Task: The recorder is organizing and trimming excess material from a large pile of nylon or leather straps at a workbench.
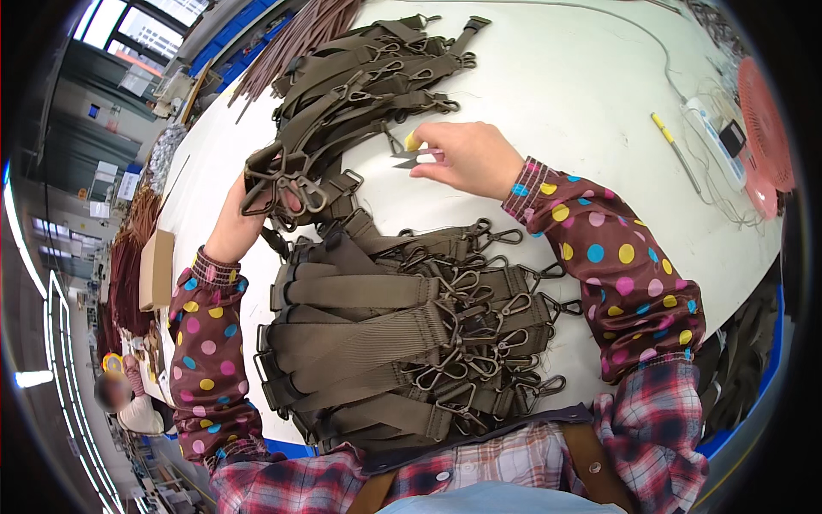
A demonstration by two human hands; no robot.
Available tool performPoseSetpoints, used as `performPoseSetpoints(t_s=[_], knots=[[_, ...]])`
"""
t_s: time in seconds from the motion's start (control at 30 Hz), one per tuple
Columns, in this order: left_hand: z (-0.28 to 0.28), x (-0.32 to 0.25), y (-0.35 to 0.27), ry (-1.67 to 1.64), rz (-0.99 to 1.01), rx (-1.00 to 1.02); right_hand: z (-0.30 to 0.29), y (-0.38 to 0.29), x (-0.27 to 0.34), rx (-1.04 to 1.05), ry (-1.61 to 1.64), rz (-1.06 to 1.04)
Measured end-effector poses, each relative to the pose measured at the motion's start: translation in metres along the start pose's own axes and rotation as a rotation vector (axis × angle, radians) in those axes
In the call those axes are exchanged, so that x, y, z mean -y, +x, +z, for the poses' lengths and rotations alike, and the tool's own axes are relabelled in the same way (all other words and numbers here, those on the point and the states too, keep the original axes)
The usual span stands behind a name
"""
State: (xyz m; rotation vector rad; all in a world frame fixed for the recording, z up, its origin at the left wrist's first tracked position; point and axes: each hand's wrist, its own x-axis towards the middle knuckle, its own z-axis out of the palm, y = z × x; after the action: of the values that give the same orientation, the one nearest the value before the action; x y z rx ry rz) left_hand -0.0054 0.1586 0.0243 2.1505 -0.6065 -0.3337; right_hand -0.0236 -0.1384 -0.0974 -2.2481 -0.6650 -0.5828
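Observation:
My left hand (234, 218) is closed round a bunch of olive webbing straps, whose metal snap hooks (292, 186) stick out over the fingers. In my right hand (465, 157) is a pair of small thread snips (408, 158), blades pointing left and apart, with a yellow piece by the index finger. Just left of the blades, a metal hook hangs at the end of a strap. A large pile of olive webbing straps (366, 340) with snap hooks and buckles lies nearest my body. Farther off, another heap of such straps (347, 83) reaches down to my left hand.
The white table (546, 77) carries brown cords (295, 45) at its far side, and a yellow-handled tool (674, 151), a power strip (713, 138) and a pink fan (764, 122) on the right. A cardboard box (156, 270) stands left. A person (135, 405) is far left.

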Motion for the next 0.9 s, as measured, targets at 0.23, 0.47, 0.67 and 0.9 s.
performPoseSetpoints(t_s=[0.23, 0.47, 0.67, 0.9], knots=[[0.013, -0.014, 0.009, -0.027, -0.058, 0.073, 0.024, 0.031, 0.037, 0.14, 0.113, -0.01], [-0.022, -0.018, 0.002, -0.168, 0.233, -0.168, 0.03, 0.031, 0.041, -0.007, 0.158, -0.029], [-0.099, -0.038, -0.031, -0.042, 0.479, -0.548, -0.004, 0.013, 0.018, -0.017, 0.193, 0.069], [-0.079, -0.068, -0.058, 0.956, 0.157, -0.511, -0.041, -0.016, -0.003, -0.036, 0.103, 0.183]])
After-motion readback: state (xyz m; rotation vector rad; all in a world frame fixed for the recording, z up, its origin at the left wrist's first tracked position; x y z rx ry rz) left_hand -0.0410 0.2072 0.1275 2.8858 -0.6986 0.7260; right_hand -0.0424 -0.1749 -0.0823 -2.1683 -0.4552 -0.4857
